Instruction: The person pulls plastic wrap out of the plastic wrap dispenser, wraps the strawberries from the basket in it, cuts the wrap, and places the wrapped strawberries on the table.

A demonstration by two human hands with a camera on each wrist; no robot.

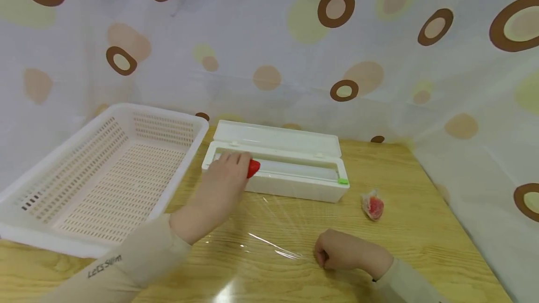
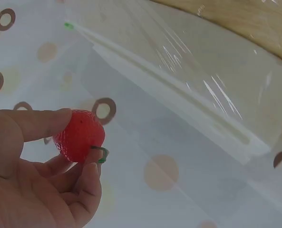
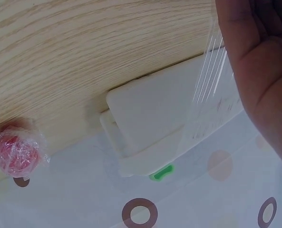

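My left hand (image 1: 225,183) is raised over the left end of the white cling film dispenser box (image 1: 294,191). Between its thumb and fingers it pinches a red strawberry (image 2: 81,135) with a bit of green stem, probably artificial. From the box, clear cling film (image 1: 273,242) stretches over the table towards my right hand (image 1: 351,251). That hand is curled low above the wood and grips the film's edge; its fingertips are mostly hidden. The dispenser's lid (image 1: 278,137) stands raised, the white roll (image 1: 290,168) shows inside, and a green slider (image 1: 343,181) sits at the right end.
A white slatted plastic basket (image 1: 198,141) stands at the left. Right of the dispenser lies a red piece wrapped in cling film (image 1: 373,205). Behind the wooden table (image 1: 421,228) hangs a patterned sheet (image 1: 269,36), which also borders its right side.
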